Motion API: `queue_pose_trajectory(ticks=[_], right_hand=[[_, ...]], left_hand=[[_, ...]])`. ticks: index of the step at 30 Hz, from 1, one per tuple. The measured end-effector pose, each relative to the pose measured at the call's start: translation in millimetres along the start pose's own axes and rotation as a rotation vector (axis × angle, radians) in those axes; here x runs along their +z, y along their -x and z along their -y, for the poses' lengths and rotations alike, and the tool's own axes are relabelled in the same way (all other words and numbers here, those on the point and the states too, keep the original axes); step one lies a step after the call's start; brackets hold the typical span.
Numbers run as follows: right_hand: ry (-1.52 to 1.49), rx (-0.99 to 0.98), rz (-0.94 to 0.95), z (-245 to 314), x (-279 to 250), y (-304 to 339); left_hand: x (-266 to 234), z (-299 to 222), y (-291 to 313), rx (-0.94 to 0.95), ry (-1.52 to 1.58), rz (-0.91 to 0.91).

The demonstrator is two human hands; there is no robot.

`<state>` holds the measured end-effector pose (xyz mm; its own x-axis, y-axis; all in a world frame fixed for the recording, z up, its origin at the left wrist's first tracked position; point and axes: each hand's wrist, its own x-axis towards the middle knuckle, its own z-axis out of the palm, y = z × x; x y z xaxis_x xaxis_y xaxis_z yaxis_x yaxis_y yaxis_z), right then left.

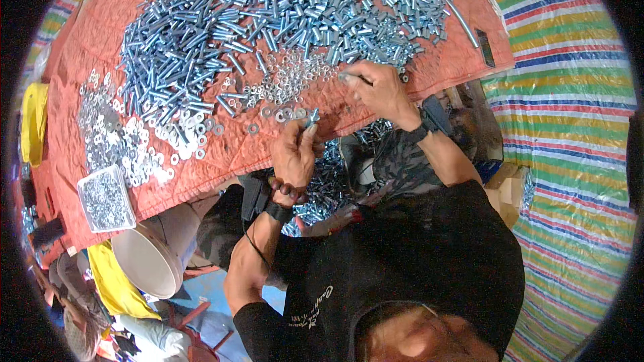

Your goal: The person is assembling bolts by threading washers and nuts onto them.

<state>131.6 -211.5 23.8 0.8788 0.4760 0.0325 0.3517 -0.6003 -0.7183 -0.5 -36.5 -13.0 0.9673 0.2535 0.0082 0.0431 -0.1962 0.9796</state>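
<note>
My left hand (294,150) is closed around a small blue-silver metal bolt (312,118), whose end sticks up past the thumb and fingers at the front edge of the red cloth. To the right and a little farther off, my right hand (384,93) has its fingers pinched together beside a pile of small ring washers (295,73). What lies between those fingertips is too small to make out. Several larger flat washers (282,115) lie just beyond my left hand. Behind both hands spread heaps of blue-silver metal bolts (174,40) and short metal sleeves (376,6).
The red quilted cloth (221,154) covers the table. Flat washers (127,134) are piled at left, near a white tray (107,199) of small metal parts. A white bucket (149,261) stands below. More metal parts (329,174) fill my lap area. A dark flat object (484,48) lies far right.
</note>
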Motion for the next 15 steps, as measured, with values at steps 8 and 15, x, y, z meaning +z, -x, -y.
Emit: queue_pose_trajectory(ticks=[8, 15], right_hand=[[-0.085, -0.452, 0.091, 22.7, 28.4, 11.4], [-0.115, -0.553, 0.121, 33.6, 25.7, 11.9]], left_hand=[[1.6, 1.9, -0.9, -0.056, 0.149, 0.014], [-2.9, 8.1, 3.7, -0.074, 0.145, 0.037]])
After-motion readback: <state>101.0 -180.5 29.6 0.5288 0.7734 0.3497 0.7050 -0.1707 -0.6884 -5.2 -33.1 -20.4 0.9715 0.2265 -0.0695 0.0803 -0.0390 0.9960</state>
